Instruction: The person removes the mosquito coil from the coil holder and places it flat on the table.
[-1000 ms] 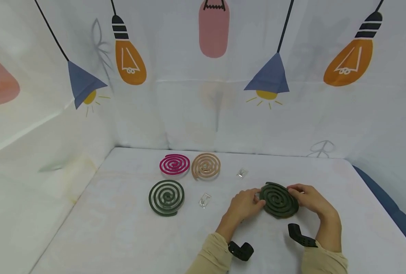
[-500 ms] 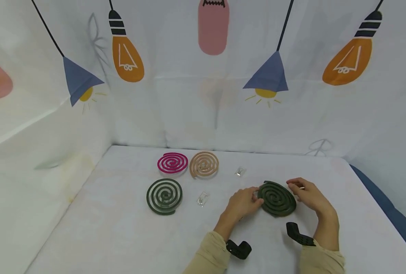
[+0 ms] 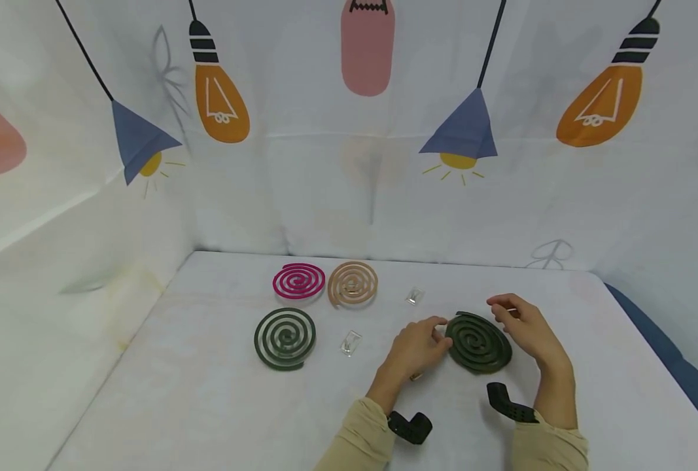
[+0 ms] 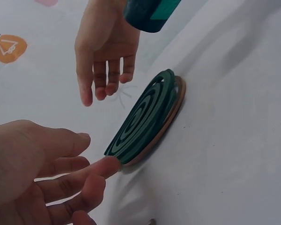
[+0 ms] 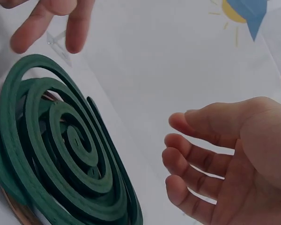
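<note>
Right hand (image 3: 525, 327), moved off the green-topped coil stack (image 3: 478, 342) at lower right, hung empty, fingers loosely bent, left hand (image 3: 415, 347) relaxed at its rim; stacking looked done, magenta coil (image 3: 299, 280), tan coil (image 3: 352, 286), green coil (image 3: 286, 336), lower centre, seemingly outstanding.

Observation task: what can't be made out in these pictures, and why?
Left wrist view: most of the brown mosquito coil, hidden by the green coil above.
Head view: most of a small object, hidden by the left hand.
Head view: details of the shiny pieces, too small.
Right wrist view: the rest of that hand, cut off by the top edge.
</note>
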`<state>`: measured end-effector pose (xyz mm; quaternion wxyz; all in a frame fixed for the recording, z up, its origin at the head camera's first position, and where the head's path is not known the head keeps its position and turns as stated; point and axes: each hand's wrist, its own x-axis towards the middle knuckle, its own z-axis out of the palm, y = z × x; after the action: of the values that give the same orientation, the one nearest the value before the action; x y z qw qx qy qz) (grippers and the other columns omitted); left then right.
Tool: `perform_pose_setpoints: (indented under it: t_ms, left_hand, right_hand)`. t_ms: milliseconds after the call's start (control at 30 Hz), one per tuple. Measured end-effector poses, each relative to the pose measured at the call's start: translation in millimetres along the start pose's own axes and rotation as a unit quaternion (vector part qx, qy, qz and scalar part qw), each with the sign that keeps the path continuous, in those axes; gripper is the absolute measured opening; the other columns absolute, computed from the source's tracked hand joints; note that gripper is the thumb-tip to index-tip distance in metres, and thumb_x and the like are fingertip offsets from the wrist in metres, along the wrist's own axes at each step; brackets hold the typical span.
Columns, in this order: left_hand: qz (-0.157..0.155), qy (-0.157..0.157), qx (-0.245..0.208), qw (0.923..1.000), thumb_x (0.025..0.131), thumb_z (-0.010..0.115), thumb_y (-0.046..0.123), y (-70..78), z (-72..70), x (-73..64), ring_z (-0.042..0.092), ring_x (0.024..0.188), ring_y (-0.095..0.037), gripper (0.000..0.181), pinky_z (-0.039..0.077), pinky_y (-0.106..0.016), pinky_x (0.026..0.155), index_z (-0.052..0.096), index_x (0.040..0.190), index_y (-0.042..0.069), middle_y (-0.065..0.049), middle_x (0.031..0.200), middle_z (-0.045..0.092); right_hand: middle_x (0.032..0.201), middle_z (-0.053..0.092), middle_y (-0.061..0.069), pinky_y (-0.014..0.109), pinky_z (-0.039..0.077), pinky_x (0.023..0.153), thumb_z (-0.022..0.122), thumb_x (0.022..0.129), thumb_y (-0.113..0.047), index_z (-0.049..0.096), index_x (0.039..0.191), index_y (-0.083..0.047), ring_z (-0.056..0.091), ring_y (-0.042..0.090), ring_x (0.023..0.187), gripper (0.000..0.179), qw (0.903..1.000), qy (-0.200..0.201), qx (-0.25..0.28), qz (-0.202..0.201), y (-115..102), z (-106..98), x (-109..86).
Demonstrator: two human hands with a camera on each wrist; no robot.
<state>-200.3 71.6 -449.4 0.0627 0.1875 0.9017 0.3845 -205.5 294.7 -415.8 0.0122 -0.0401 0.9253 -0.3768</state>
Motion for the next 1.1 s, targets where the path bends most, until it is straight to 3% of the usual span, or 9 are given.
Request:
perform_pose_setpoints:
  t_ms: [233, 367, 600, 900, 1100]
  left_hand:
    - [0.022, 0.034, -0.030, 0.9987, 0.091, 0.061, 0.025, -5.3, -9.9, 1.3, 0.055, 0.062, 0.002, 0.032, 0.040, -0.016, 0.056, 0.062, 0.121, 0.017, 0.004, 0.091, 0.072]
    - [0.024, 0.050, -0.044, 0.9975, 0.091, 0.060, 0.024, -8.2, -15.7, 1.0, 0.054, 0.060, 0.004, 0.030, 0.039, -0.014, 0.055, 0.063, 0.120, 0.017, 0.003, 0.091, 0.071]
    - [0.023, 0.075, -0.052, 0.9956, 0.091, 0.060, 0.024, -12.6, -24.3, 0.9, 0.057, 0.064, 0.002, 0.027, 0.041, -0.015, 0.057, 0.064, 0.117, 0.016, 0.003, 0.088, 0.071]
    - [0.016, 0.063, -0.079, 0.9947, 0.092, 0.059, 0.023, -16.3, -31.3, 0.3, 0.056, 0.068, 0.001, 0.028, 0.041, -0.015, 0.060, 0.063, 0.119, 0.015, 0.001, 0.092, 0.070]
    - [0.041, 0.040, -0.061, 0.9965, 0.093, 0.058, 0.025, -21.6, -34.4, 0.8, 0.056, 0.070, 0.003, 0.029, 0.043, -0.015, 0.062, 0.062, 0.121, 0.018, 0.003, 0.095, 0.070]
  right_hand:
    - [0.116, 0.057, 0.022, 0.024, 0.048, 0.072, 0.041, 0.101, -0.027, 0.052, 0.124, 0.001, 0.057, 0.030, 0.103, 0.037, 1.0000, -0.002, 0.000, -0.008, -6, 5, 3.6]
    - [0.115, 0.058, 0.021, 0.030, 0.046, 0.074, 0.041, 0.101, -0.027, 0.053, 0.123, 0.000, 0.057, 0.032, 0.104, 0.037, 0.9999, -0.003, -0.008, -0.012, -8, 7, 4.8]
    - [0.116, 0.058, 0.022, 0.030, 0.046, 0.074, 0.042, 0.101, -0.027, 0.053, 0.123, -0.001, 0.056, 0.033, 0.104, 0.036, 0.9997, -0.003, -0.003, -0.024, -11, 11, 8.9]
    - [0.115, 0.059, 0.020, 0.034, 0.046, 0.077, 0.043, 0.100, -0.024, 0.054, 0.121, 0.000, 0.054, 0.032, 0.103, 0.034, 0.9993, -0.004, -0.007, -0.038, -19, 16, 11.4]
    - [0.115, 0.059, 0.020, 0.034, 0.046, 0.077, 0.043, 0.100, -0.024, 0.054, 0.122, 0.000, 0.054, 0.033, 0.103, 0.034, 0.9992, -0.002, -0.005, -0.039, -20, 18, 11.4]
